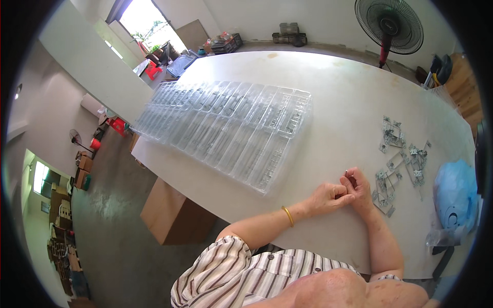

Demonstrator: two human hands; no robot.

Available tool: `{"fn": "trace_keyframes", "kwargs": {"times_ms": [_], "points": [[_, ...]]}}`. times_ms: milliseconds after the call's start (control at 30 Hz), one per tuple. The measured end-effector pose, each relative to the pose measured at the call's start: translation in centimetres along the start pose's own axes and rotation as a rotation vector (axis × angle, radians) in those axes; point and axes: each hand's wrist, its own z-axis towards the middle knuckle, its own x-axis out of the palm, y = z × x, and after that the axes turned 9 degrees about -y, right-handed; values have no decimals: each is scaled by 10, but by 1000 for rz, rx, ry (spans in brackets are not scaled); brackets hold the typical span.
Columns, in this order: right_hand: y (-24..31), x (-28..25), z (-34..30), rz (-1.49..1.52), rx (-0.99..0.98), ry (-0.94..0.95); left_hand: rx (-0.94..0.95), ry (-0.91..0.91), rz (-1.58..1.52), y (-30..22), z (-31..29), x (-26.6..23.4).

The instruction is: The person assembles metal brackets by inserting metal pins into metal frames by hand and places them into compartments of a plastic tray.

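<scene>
I see a small dark piece [346, 173] at the tips of the right hand [358, 187], above the white table [334, 138]. The right thumb and finger pinch it. Only its end shows to me, so I cannot tell what it is. The left hand [333, 199] is right up against the right one. Its fingers are curled in, and I cannot tell if they pinch anything too.

From the hands, I find a loose bunch of grey metal parts [417, 163] at 2 o'clock, near the right hand. A yellow bangle [288, 216] goes around the left wrist at 8 o'clock. A blue plastic bag [456, 195] sits at 3 o'clock, past the metal parts. At 10 o'clock I see a big, clear plastic tray [236, 128] with lots of long slots.

Off the table, I see a brown cardboard box [172, 213] low down at 9 o'clock. Far back, a round fan [389, 28] stands just past 12 o'clock, and a red stool [152, 71] is at 10 o'clock, beyond the tray.
</scene>
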Motion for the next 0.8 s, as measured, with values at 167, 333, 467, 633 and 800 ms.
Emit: {"fn": "trace_keyframes", "kwargs": {"times_ms": [167, 333, 467, 633, 800], "points": [[-10, 2, -3, 20, -135, 7, 16, 38, -15, 9, -1, -1], [4, 2, -11, 33, -61, 11, 62, -8, -7, 9, -11, 8], [6, -2, -15, 73, 37, 27, 12, 34, -34, 6, -14, 7], [6, -2, -15, 24, 71, 16, 124, -29, 42, 15, -14, 12], [15, 0, -7, 32, 17, 18, 50, 50, 70, 0, -9, 0]]}}
